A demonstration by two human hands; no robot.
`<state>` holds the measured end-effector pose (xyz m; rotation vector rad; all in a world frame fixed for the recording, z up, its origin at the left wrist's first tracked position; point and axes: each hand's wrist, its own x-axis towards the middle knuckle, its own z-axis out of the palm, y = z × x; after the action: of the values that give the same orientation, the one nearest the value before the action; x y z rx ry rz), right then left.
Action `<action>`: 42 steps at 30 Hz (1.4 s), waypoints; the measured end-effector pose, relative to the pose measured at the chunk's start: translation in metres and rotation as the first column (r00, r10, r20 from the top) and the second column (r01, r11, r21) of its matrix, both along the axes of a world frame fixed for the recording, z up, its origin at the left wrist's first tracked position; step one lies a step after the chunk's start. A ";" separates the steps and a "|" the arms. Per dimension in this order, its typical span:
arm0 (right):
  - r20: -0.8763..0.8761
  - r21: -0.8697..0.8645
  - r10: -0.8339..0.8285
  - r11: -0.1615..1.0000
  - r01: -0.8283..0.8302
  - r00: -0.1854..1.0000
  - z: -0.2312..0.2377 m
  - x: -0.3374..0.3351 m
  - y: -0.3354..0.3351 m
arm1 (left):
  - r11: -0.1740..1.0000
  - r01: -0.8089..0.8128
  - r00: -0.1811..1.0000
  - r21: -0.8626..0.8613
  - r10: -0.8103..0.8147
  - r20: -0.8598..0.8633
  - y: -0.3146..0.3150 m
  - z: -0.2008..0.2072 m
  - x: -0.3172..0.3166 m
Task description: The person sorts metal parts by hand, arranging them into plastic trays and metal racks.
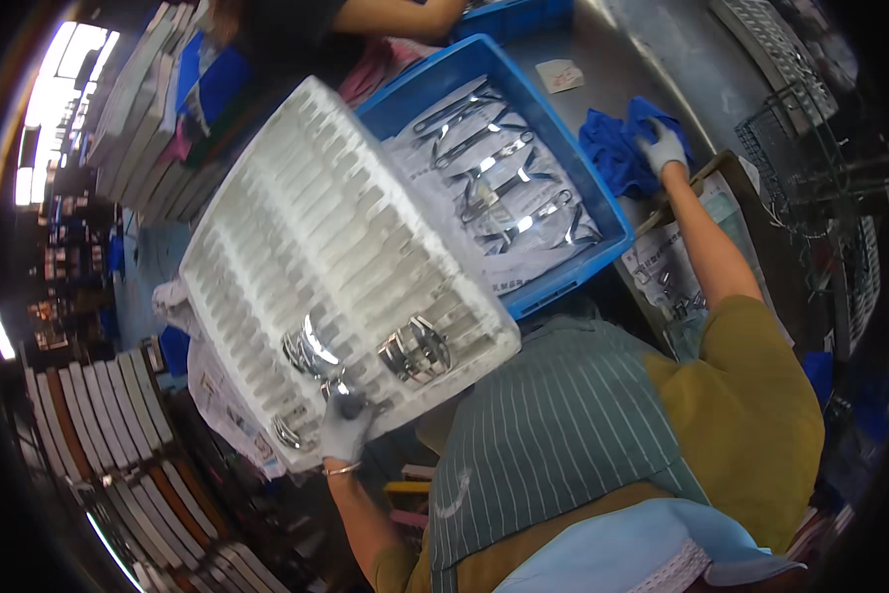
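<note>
My left hand (pixel 345 427), in a pale glove with dark fingertips, is closed on a shiny curved metal part (pixel 336 382) at the near edge of a white slotted foam tray (pixel 296 217). More curved chrome parts (pixel 417 351) stand in the slots at this end. Far to the right, my right hand (pixel 664 148), also gloved, is closed on a bunched blue cloth (pixel 617 153) lying on the metal table.
Beside the tray, a blue crate (pixel 568 296) holds chrome parts on white paper. A paper-lined box with small metal parts (pixel 667 277) stands under my right arm. Wire baskets (pixel 790 138) are at the right. Across the table, another person's arm (pixel 395 18) shows.
</note>
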<state>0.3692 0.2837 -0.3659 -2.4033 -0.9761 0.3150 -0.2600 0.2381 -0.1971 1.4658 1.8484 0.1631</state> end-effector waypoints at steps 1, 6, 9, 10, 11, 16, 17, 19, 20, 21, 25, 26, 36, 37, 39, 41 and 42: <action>0.029 -0.159 -0.003 0.987 0.007 1.000 -0.008 -0.001 -0.002 | 0.999 0.051 0.998 0.009 -0.050 -0.038 0.005 0.011 0.008; -0.192 -0.663 0.218 0.690 -0.290 0.957 -0.049 -0.004 0.001 | 0.972 -0.202 0.969 0.122 0.181 0.167 0.019 0.038 0.031; -0.186 -0.789 0.088 0.580 -0.202 0.979 -0.087 0.023 0.019 | 0.967 -0.110 0.987 0.231 0.078 0.141 0.028 0.043 0.043; -0.187 -0.729 0.254 0.612 -0.307 0.949 -0.081 0.031 0.024 | 0.954 -0.056 0.995 0.294 0.028 0.098 0.030 0.043 0.048; -0.168 -0.666 0.409 0.624 -0.409 0.897 -0.069 0.040 0.026 | 0.959 -0.103 0.988 0.264 0.068 0.139 0.031 0.051 0.061; -0.345 0.351 0.257 0.927 -0.130 0.903 0.054 0.085 0.031 | 0.902 -0.205 0.958 0.379 0.106 0.267 0.034 0.066 0.119; -0.355 0.288 0.203 0.952 -0.099 0.913 0.070 0.097 0.027 | 0.907 -0.171 0.957 0.385 0.059 0.285 0.036 0.066 0.137; -0.391 0.478 0.263 0.877 -0.049 0.882 0.091 0.082 0.016 | 0.909 -0.068 0.952 0.410 -0.065 0.301 0.039 0.057 0.163; -0.405 0.645 0.338 0.764 0.003 0.849 0.098 0.070 0.011 | 0.903 0.065 0.966 0.424 -0.164 0.201 0.040 0.052 0.173; -0.395 0.647 0.338 0.763 -0.003 0.855 0.099 0.066 0.003 | 0.906 0.120 0.940 0.407 -0.236 0.248 0.039 0.050 0.193; -0.042 0.261 0.292 0.926 -0.272 0.955 0.061 0.040 -0.026 | 0.654 0.575 0.707 0.491 -0.700 0.104 0.031 0.050 0.264; 0.093 -0.003 0.453 0.891 -0.455 0.886 0.064 0.021 -0.033 | 0.520 0.658 0.588 0.545 -0.806 0.060 0.035 0.044 0.272; -0.295 0.088 0.349 0.937 -0.338 0.889 0.074 -0.042 -0.109 | 0.148 0.933 0.216 0.329 -0.960 -0.180 0.041 0.019 0.340; -0.345 0.156 0.311 0.949 -0.273 0.885 0.074 -0.043 -0.112 | 0.133 0.956 0.187 0.261 -0.962 -0.196 0.040 0.014 0.345; -0.387 0.229 0.294 0.949 -0.217 0.874 0.081 -0.039 -0.104 | 0.134 0.976 0.168 0.170 -0.965 -0.202 0.041 0.007 0.350; -0.531 0.410 0.224 0.912 0.016 0.817 0.098 -0.034 -0.086 | 0.146 0.979 0.174 0.141 -0.962 -0.211 0.040 0.001 0.353; -0.592 0.549 0.277 0.827 0.126 0.757 0.100 -0.027 -0.069 | 0.148 0.983 0.168 0.106 -0.963 -0.212 0.040 -0.001 0.353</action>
<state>0.3422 0.2143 -0.2659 -1.5210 -0.6980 0.7315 0.0930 0.2784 -0.1979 2.5960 0.5197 -0.3928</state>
